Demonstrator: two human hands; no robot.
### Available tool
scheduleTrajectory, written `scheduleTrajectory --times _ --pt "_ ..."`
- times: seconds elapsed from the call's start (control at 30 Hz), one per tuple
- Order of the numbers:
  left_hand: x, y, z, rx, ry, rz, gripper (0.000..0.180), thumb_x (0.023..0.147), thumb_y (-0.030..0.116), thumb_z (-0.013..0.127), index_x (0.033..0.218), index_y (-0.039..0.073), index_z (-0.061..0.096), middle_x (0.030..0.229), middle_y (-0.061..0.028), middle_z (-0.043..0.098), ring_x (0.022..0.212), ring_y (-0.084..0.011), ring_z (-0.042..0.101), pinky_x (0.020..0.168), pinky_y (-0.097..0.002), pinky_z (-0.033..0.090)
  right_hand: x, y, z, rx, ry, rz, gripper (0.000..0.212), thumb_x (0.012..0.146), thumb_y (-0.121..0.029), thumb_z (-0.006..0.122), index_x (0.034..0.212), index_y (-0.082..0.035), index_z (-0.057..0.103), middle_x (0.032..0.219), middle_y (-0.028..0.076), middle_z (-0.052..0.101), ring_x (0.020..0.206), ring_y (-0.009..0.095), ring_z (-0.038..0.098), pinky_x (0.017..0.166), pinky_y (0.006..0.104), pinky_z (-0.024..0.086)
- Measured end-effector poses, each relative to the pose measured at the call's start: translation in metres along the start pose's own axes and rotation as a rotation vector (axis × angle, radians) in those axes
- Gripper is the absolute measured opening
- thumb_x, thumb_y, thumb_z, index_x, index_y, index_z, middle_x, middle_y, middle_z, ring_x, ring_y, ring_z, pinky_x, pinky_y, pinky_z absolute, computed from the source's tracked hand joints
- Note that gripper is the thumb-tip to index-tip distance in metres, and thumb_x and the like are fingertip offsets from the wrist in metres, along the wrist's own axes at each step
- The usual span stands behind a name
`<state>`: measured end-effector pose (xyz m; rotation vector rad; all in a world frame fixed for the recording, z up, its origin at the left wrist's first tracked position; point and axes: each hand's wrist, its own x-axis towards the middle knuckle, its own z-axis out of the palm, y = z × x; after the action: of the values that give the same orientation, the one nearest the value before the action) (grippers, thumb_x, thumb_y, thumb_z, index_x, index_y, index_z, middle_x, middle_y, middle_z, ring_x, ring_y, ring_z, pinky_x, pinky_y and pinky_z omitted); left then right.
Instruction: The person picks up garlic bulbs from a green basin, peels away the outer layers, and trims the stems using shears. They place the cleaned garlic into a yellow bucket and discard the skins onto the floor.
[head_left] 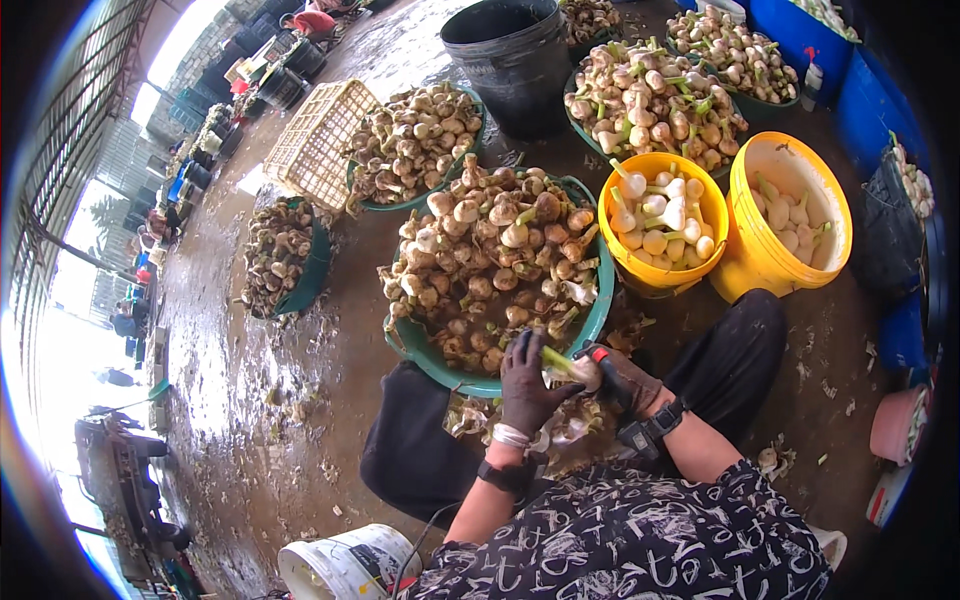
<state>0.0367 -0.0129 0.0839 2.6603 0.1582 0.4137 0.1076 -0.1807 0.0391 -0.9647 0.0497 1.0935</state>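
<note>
A garlic bulb with a green stem lies between my two gloved hands, over the near rim of a green tub. My left hand is closed round the stem side of the bulb. Against the bulb's other side is my right hand, closed on a small tool with a red-and-black handle; its blade is hidden. Unpeeled garlic bulbs heap up in the tub, with brown water at their near side. Loose peelings lie below my hands, between my legs.
Right of the tub stand two yellow buckets of cleaned garlic. Further tubs of garlic, a black bucket and a cream crate stand beyond. A white bucket is at my lower left. The floor is wet; people work far left.
</note>
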Motion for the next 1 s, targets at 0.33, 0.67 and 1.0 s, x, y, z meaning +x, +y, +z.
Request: scheduleTrajectory --times 0.33,0.67,1.0 --pt "-0.022 -0.032 0.019 -1.115 -0.359 -0.724 0.022 0.084 0.015 0.065 0.094 -0.004 0.066 0.084 -0.0044 0.066 0.072 -0.0073 0.058 0.065 -0.0206 0.046 -0.005 -0.016 0.003 -0.343 -0.128 -0.243 0.031 0.093 -0.024 0.047 0.115 -0.003 0.054 0.105 0.004 0.057 0.095 0.010 0.052 0.084 0.0249 0.044" --pt "-0.050 -0.045 0.001 -0.717 -0.019 -0.027 0.033 0.075 0.003 0.071 0.106 -0.001 0.060 0.088 -0.0094 0.065 0.079 -0.0193 0.062 0.072 -0.0290 0.050 -0.010 -0.030 0.015 -0.655 -0.227 -0.513 0.035 0.079 -0.015 0.059 0.112 -0.004 0.056 0.100 0.009 0.056 0.099 0.018 0.053 0.089 0.0294 0.041" --pt "-0.041 -0.029 -0.017 -1.127 -0.107 -0.691 0.019 0.087 0.019 0.060 0.091 0.001 0.065 0.079 0.0018 0.061 0.071 -0.0052 0.052 0.063 -0.0205 0.042 0.031 0.027 0.002 -0.759 0.095 -0.656 0.021 0.078 -0.020 0.065 0.092 -0.005 0.059 0.084 0.012 0.062 0.069 0.024 0.059 0.061 0.0343 0.048"
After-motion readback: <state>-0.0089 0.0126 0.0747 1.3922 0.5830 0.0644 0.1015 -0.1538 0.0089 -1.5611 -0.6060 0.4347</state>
